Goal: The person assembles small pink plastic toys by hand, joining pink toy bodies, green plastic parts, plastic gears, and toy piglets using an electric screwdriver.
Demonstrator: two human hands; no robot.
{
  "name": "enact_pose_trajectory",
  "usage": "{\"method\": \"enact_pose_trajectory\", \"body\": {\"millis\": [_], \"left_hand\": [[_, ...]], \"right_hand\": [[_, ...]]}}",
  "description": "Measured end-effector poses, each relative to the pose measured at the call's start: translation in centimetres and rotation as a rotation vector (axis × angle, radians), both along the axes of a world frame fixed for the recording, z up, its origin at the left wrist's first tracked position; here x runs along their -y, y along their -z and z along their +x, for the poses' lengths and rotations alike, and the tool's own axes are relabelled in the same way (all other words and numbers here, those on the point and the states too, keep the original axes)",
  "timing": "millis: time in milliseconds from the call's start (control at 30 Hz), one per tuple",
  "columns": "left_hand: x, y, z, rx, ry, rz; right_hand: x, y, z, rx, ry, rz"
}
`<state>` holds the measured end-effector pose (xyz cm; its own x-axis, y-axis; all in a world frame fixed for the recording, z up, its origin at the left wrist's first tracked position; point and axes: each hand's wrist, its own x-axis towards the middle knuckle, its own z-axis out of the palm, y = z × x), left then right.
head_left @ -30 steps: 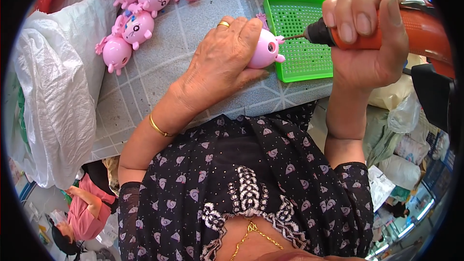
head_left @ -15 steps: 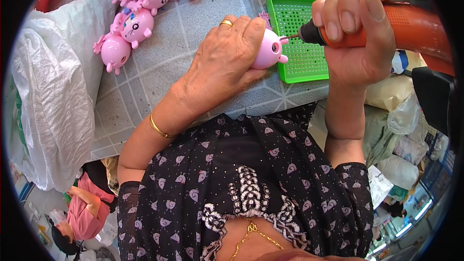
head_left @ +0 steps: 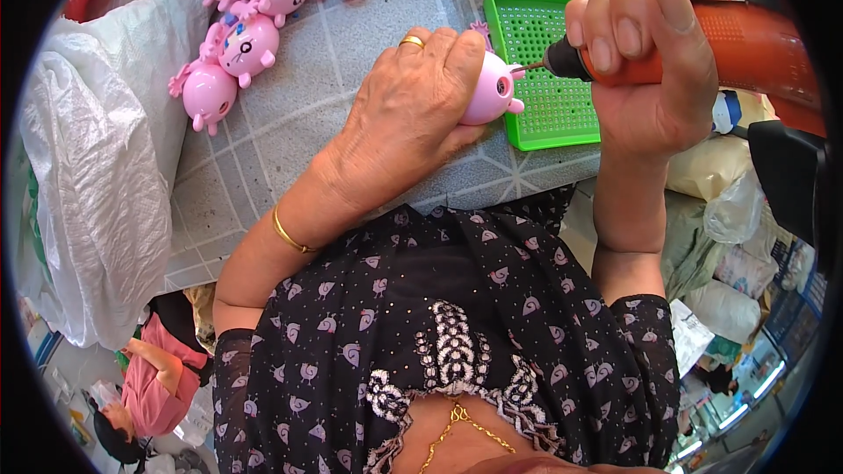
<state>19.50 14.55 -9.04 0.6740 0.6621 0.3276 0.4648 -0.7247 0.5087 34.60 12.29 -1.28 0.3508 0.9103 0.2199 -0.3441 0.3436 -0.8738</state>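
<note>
My left hand (head_left: 417, 92) is wrapped round a pink plastic toy figure (head_left: 488, 98), its rounded head showing past my fingers with a dark round hole in it. My right hand (head_left: 645, 61) grips an orange power screwdriver (head_left: 746, 57) with a black nose. Its thin bit (head_left: 529, 67) points left and its tip meets the toy's head near a small ear-like nub. The rest of the toy lies hidden under my left hand. Beneath the screwdriver's nose sits a shallow green tray (head_left: 498, 22) with a perforated base.
Several pink toy figures (head_left: 246, 44) lie along the far and left parts of the grey table (head_left: 272, 149). A white woven sack (head_left: 97, 175) covers the left side. Stuffed bags (head_left: 720, 303) stand at the right, and another person (head_left: 158, 386) is at the lower left.
Almost nothing differs. Both hands, with the toy and the screwdriver, have shifted only very slightly; the bit stays at the same spot on the toy's head.
</note>
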Motion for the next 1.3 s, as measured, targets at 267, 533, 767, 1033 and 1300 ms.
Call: {"method": "enact_pose_trajectory", "body": {"millis": [267, 533, 767, 1033, 1300], "left_hand": [[0.1, -0.2, 0.2, -0.012, -0.008, -0.007], [0.1, -0.5, 0.8, -0.048, -0.001, 0.001], [0.5, 0.4, 0.1, -0.018, -0.082, -0.074], [0.2, 1.0, 0.1, 0.018, -0.094, -0.112], [0.0, 0.8, 0.0, 0.077, -0.048, -0.128]], "right_hand": [[0.1, -0.1, -0.8, -0.032, -0.022, -0.047], [-5.6, 4.1, 1.8, -0.100, -0.329, 0.445], [-1.0, 0.5, 1.7, 0.241, -0.244, -0.014], [-2.0, 2.6, 7.2, 0.299, 0.012, 0.272], [-1.8, 5.1, 8.1, 0.257, 0.113, 0.227]]}}
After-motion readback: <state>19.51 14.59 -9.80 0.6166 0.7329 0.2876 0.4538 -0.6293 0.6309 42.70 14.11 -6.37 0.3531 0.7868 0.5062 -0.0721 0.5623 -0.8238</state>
